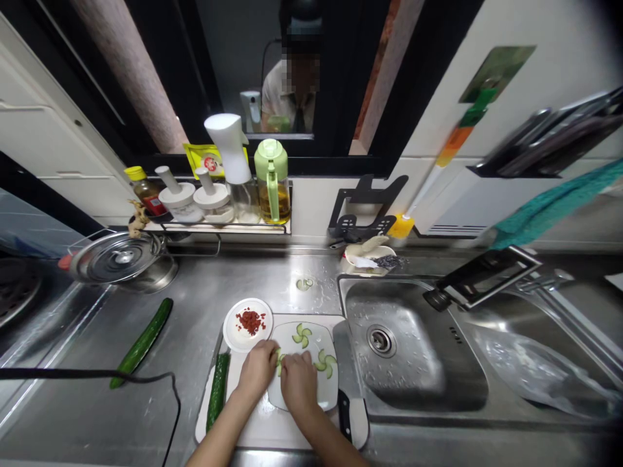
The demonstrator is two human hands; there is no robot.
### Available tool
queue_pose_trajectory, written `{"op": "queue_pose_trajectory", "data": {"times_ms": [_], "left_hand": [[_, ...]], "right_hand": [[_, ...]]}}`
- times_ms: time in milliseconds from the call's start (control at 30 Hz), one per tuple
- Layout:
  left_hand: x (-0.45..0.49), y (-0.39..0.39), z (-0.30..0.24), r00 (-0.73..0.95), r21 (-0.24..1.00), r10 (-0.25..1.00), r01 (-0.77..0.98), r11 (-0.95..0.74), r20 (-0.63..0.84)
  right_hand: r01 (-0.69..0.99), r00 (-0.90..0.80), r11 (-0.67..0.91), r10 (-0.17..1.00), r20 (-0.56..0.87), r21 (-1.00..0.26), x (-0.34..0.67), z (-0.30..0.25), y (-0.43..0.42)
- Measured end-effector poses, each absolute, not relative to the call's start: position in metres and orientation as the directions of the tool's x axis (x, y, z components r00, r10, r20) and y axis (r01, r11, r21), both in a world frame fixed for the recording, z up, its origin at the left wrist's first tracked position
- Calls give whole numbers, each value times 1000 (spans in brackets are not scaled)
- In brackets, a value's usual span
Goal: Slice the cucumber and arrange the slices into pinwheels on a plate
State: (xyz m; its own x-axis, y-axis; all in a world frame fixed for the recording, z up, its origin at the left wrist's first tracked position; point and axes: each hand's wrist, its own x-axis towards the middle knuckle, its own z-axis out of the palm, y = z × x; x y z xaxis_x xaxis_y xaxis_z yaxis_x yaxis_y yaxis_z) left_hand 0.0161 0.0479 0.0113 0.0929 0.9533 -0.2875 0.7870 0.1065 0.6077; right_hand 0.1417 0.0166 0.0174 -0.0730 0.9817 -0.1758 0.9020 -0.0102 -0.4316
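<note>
A clear, pale glass plate [327,392] rests on a white cutting board [253,431]. Curved cucumber slices [325,363] are laid on it in small pinwheel shapes at the top and right. My left hand [259,366] is over the plate's left edge, fingers curled and closed beside more slices between the hands. Just right of it, my right hand [298,381] has its fingers pressed together at the same slices; its fingertips partly hide what they hold. A white dish of chopped red pieces [250,321] sits up and left of the plate.
A cut cucumber [218,389] lies on the board's left side, and a knife [344,415] on its right. Another whole cucumber [143,342] is on the steel counter, near a black cable [87,374]. The sink [413,350] adjoins at right. Behind stands a condiment rack [228,227].
</note>
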Motion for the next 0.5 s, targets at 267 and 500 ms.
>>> {"op": "queue_pose_trajectory", "data": {"times_ms": [267,500], "left_hand": [[18,49,8,75,583,954,804,115,-292],[12,44,15,52,642,973,759,107,-224]], "right_hand": [[900,-91,2,979,-184,-435,142,17,17],[888,-130,39,977,-171,-458,152,25,14]]}}
